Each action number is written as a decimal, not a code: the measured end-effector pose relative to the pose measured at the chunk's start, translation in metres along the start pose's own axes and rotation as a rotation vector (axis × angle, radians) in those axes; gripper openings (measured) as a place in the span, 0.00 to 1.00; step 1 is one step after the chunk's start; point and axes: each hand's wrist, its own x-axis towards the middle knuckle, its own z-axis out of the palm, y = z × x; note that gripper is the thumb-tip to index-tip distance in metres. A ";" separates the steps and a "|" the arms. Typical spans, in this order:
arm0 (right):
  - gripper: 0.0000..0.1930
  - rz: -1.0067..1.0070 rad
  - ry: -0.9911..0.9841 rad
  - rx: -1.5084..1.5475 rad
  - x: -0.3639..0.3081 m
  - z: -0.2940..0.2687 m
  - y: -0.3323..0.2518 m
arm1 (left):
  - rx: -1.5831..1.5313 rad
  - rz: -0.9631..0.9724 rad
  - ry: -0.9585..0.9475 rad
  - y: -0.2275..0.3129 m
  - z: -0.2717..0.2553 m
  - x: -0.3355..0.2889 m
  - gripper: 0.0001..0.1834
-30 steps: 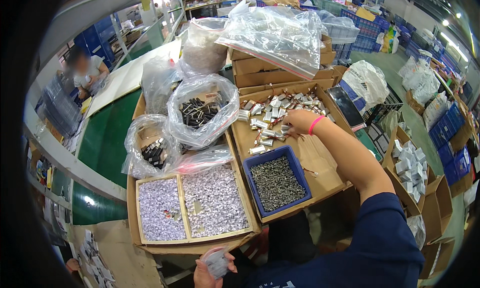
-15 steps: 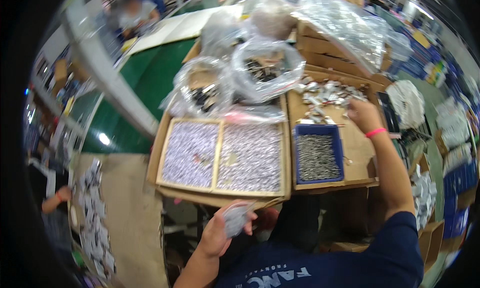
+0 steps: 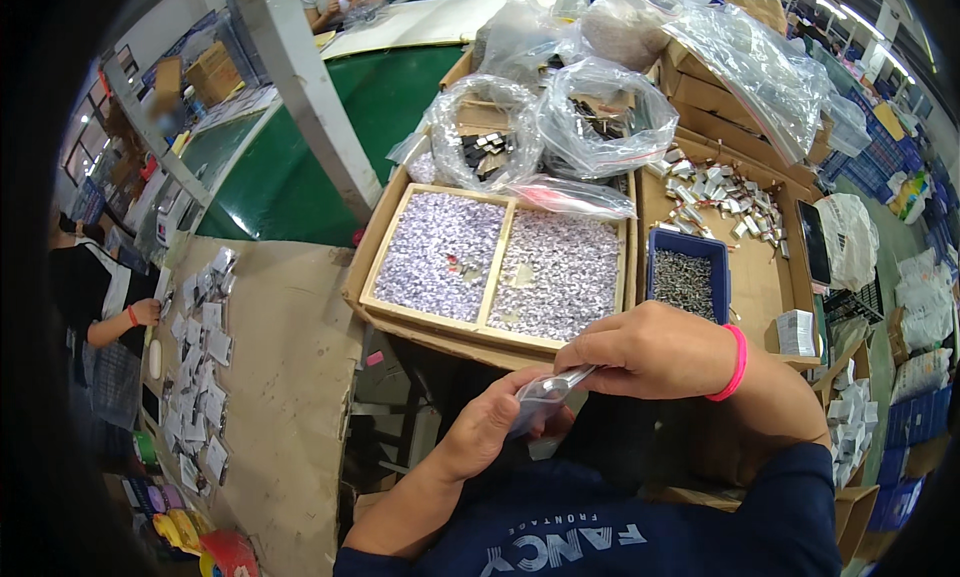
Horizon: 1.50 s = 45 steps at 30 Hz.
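Note:
In front of my body, my left hand (image 3: 488, 424) grips a small clear plastic bag (image 3: 543, 401). The fingers of my right hand (image 3: 655, 355), with a pink band at the wrist, are closed at the bag's upper edge. A greyish sliver shows at these fingertips, but whether it is a part or the bag's rim cannot be told. Beyond the right hand stands a blue bin (image 3: 688, 277) of small metal pieces. Small silver pouch-like parts with orange ends (image 3: 722, 192) lie loose in a cardboard tray (image 3: 757, 295) behind it.
A wooden two-part frame (image 3: 490, 312) holds many small whitish pieces. Behind it are open plastic bags (image 3: 607, 117) with dark parts. At left, packed pouches (image 3: 207, 367) lie on a cardboard-covered table (image 3: 290, 377); a co-worker's hand (image 3: 146, 312) is beside them. A metal post (image 3: 310, 97) rises nearby.
My right hand has come from the silver parts in the cardboard tray down to the bag in my left hand. The view has shifted, showing more at left.

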 end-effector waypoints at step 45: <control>0.07 -0.295 0.168 -0.322 0.052 0.016 -0.044 | -0.225 0.311 0.058 0.005 -0.028 -0.009 0.51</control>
